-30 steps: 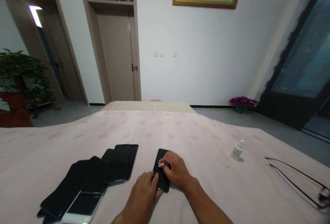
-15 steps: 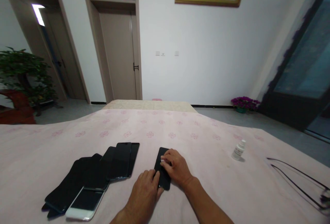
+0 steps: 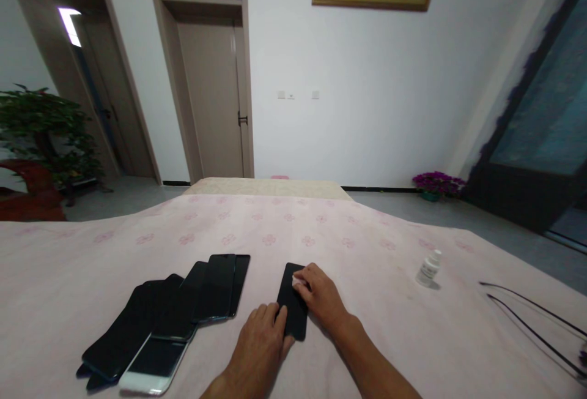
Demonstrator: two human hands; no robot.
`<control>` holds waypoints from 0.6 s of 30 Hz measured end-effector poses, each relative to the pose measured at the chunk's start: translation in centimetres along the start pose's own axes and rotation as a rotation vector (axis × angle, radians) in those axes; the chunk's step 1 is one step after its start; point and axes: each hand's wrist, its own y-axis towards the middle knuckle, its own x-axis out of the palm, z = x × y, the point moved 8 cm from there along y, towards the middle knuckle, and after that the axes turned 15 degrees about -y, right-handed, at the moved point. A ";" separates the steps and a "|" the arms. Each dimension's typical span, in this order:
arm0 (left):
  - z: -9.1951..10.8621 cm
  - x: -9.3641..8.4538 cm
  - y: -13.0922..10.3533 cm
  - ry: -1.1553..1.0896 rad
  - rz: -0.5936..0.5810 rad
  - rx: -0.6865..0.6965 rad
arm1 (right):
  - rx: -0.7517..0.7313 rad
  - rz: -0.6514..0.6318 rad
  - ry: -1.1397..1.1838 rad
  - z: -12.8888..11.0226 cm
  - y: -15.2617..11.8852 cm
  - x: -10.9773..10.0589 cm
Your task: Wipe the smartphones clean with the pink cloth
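A black smartphone [image 3: 290,301] lies flat on the pink bedspread in front of me, its long side pointing away. My left hand [image 3: 263,338] grips its lower left edge, thumb on top and other fingers alongside. Over the upper right of the screen, my right hand [image 3: 322,295] pinches a small white wad [image 3: 299,281], perhaps tissue or cloth, against the glass. Left of my hands, several dark phones [image 3: 132,325] overlap in a fanned pile. A white-framed phone [image 3: 153,365] sits at the pile's near edge.
To the right stands a small white bottle [image 3: 429,269] with a label. Farther right lie eyeglasses [image 3: 534,327], partly cut off by the frame. The flower-printed bedspread [image 3: 367,350] covers the surface around everything. Beyond it are a door [image 3: 211,99] and purple flowers [image 3: 438,183].
My right hand has slid slightly up and right across the phone, and more of the white wad shows. My left hand keeps its hold. The view has shifted a little.
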 end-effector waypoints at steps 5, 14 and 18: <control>0.2 -0.1 -0.1 0.020 -0.013 0.002 | 0.020 0.054 -0.056 0.8 0.1 -0.1; 0.0 0.1 0.0 -0.007 -0.002 0.002 | -0.102 0.017 0.048 -0.3 -0.2 -0.2; 0.2 0.0 0.0 -0.014 -0.021 -0.002 | -0.021 0.060 -0.053 0.5 0.1 0.1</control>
